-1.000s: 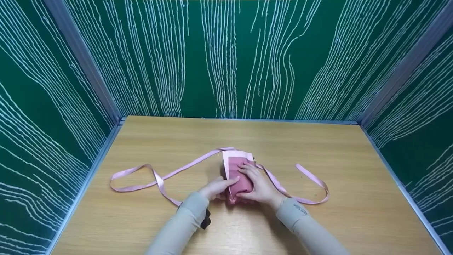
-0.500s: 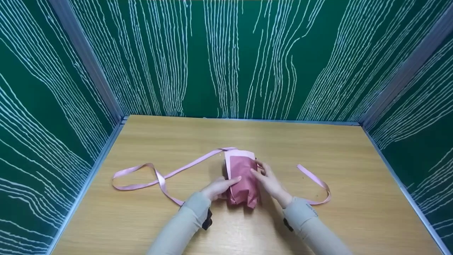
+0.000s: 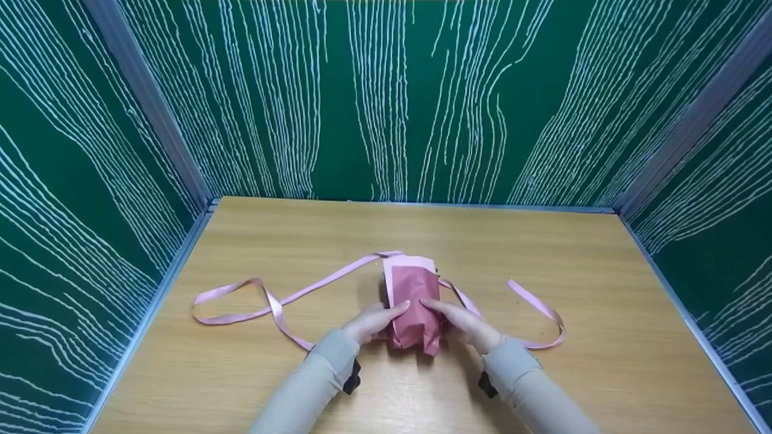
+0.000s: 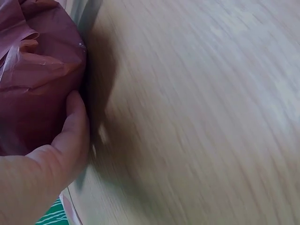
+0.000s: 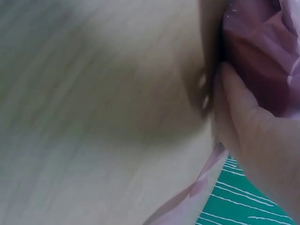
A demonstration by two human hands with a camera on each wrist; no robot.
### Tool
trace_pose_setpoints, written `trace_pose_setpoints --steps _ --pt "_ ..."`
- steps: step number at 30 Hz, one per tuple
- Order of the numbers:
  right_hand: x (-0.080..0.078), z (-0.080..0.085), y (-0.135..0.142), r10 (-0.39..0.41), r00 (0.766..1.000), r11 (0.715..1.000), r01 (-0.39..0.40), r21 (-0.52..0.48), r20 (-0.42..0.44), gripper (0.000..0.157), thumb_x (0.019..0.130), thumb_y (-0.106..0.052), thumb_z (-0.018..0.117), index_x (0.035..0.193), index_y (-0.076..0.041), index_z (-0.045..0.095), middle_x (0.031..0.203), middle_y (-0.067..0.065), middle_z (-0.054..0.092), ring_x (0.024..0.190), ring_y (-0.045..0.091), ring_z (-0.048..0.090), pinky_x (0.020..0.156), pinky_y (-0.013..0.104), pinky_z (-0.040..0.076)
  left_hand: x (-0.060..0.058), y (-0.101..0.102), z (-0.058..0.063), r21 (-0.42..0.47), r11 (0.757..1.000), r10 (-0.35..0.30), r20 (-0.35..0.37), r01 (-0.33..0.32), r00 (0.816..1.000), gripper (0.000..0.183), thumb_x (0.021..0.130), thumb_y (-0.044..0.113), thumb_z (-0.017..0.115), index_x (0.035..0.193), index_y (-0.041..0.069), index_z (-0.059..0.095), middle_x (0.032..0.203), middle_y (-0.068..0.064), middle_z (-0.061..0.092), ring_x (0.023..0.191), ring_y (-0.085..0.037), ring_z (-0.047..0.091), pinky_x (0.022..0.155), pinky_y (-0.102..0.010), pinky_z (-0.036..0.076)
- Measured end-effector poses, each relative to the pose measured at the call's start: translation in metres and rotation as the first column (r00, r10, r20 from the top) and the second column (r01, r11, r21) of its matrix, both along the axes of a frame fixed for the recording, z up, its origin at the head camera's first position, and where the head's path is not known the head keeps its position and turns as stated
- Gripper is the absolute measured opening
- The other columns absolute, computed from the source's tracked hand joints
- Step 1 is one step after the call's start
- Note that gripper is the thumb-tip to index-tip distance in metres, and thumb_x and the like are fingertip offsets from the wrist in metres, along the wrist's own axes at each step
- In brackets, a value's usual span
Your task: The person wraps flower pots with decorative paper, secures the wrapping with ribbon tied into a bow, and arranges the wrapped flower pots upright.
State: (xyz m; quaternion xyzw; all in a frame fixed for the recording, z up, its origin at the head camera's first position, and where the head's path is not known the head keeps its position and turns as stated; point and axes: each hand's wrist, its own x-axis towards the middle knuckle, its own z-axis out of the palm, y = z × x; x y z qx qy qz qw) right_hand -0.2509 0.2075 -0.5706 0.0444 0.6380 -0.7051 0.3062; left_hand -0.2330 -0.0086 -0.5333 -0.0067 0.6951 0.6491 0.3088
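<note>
A bundle wrapped in dusky pink paper (image 3: 413, 277) with a pale pink border lies at the middle of the table; what is inside is hidden. My left hand (image 3: 369, 322) grips its left side, thumb on top. From the right, my right hand (image 3: 469, 324) holds it the same way, its thumb pressing the front near the left thumb. Creased folds of the paper (image 4: 42, 70) show at the near end in the left wrist view. Fingers (image 5: 234, 93) curve round the side of the bundle (image 5: 267, 61) in the right wrist view.
A long pink ribbon (image 3: 329, 278) runs behind the bundle, with a twisted loop out to the left. Its other end (image 3: 546, 313) curls on the right of the wooden table (image 3: 271, 392). Green panels with white lines (image 3: 356, 108) wall the table in.
My right hand has left the paper's front, shifted to the bundle's right side and slid down it. The near end of the paper now shows its folds. The left hand keeps its grip.
</note>
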Motion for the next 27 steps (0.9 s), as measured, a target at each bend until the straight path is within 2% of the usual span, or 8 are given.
trace_pose_setpoints --steps 5,10,13,18,20,23,25,27 --pt "-0.005 -0.022 -0.001 0.016 1.0 1.0 -0.016 0.011 -0.023 0.065 0.092 -0.045 0.054 0.127 0.008 0.046 0.102 0.008 0.069 0.092 0.018 0.067 0.092 0.035 0.051 0.0 -0.003 -0.002 0.041 0.999 0.02 0.039 -0.022 0.999 0.051 0.092 0.041 0.058 0.114 -0.005 0.06 0.102 -0.013 0.071 0.087 -0.019 0.069 0.085 -0.033 0.054" --pt "-0.006 -0.031 -0.004 0.058 0.998 0.998 -0.057 0.019 -0.038 0.066 0.095 -0.048 0.047 0.133 0.006 0.04 0.111 0.01 0.067 0.101 0.02 0.065 0.099 0.037 0.047 0.0 -0.009 -0.002 -0.009 1.0 0.018 0.091 -0.017 0.996 0.051 0.09 0.046 0.059 0.109 -0.001 0.064 0.091 -0.007 0.072 0.076 -0.014 0.068 0.079 -0.032 0.055" --pt "-0.004 -0.027 -0.007 0.052 0.998 0.999 -0.052 0.003 -0.018 0.065 0.095 -0.047 0.049 0.131 0.006 0.042 0.109 0.009 0.068 0.1 0.02 0.066 0.097 0.036 0.047 0.001 -0.011 -0.003 -0.007 1.0 -0.003 0.096 0.004 0.995 0.051 0.091 0.047 0.056 0.11 0.0 0.064 0.09 -0.004 0.072 0.075 -0.012 0.067 0.079 -0.032 0.055" --pt "0.002 -0.015 -0.011 0.042 0.999 0.999 -0.042 -0.03 0.002 0.055 0.091 -0.048 0.055 0.117 0.001 0.056 0.097 0.005 0.071 0.089 0.017 0.068 0.086 0.031 0.052 0.004 -0.012 -0.002 0.011 1.0 -0.02 0.059 0.02 0.998 0.053 0.094 0.045 0.053 0.116 -0.002 0.061 0.101 -0.009 0.071 0.085 -0.015 0.069 0.085 -0.032 0.054" --pt "-0.001 -0.021 -0.011 0.056 0.998 0.998 -0.057 -0.039 -0.029 0.054 0.092 -0.048 0.053 0.117 0.0 0.056 0.096 0.005 0.072 0.088 0.016 0.068 0.083 0.03 0.053 0.005 -0.012 0.001 0.005 1.0 -0.016 0.043 0.016 0.999 0.054 0.093 0.044 0.054 0.117 -0.004 0.06 0.104 -0.012 0.071 0.088 -0.017 0.069 0.086 -0.032 0.054" --pt "-0.004 -0.018 -0.01 0.07 0.994 0.995 -0.076 -0.067 -0.079 0.052 0.094 -0.044 0.052 0.121 0.0 0.052 0.1 0.005 0.071 0.09 0.017 0.068 0.084 0.03 0.053 0.005 -0.012 0.008 -0.035 0.999 -0.014 -0.004 0.014 1.0 0.054 0.092 0.045 0.055 0.116 -0.004 0.06 0.102 -0.012 0.071 0.086 -0.017 0.069 0.086 -0.033 0.054" --pt "-0.006 -0.01 -0.011 0.085 0.986 0.992 -0.097 -0.077 -0.142 0.053 0.095 -0.042 0.05 0.126 0.001 0.048 0.104 0.006 0.07 0.094 0.017 0.068 0.087 0.032 0.053 0.002 -0.013 0.015 -0.061 0.998 -0.009 -0.054 0.005 0.998 0.056 0.093 0.045 0.055 0.116 -0.005 0.059 0.103 -0.013 0.07 0.087 -0.018 0.068 0.088 -0.035 0.052" --pt "-0.004 0.015 -0.016 0.063 0.981 0.992 -0.081 -0.092 -0.183 0.054 0.095 -0.04 0.052 0.13 0.002 0.044 0.109 0.01 0.068 0.098 0.02 0.067 0.091 0.036 0.052 -0.003 -0.012 0.022 -0.077 0.997 0.013 -0.107 -0.021 0.994 0.058 0.093 0.046 0.053 0.118 -0.006 0.057 0.105 -0.015 0.069 0.09 -0.02 0.067 0.093 -0.037 0.05"
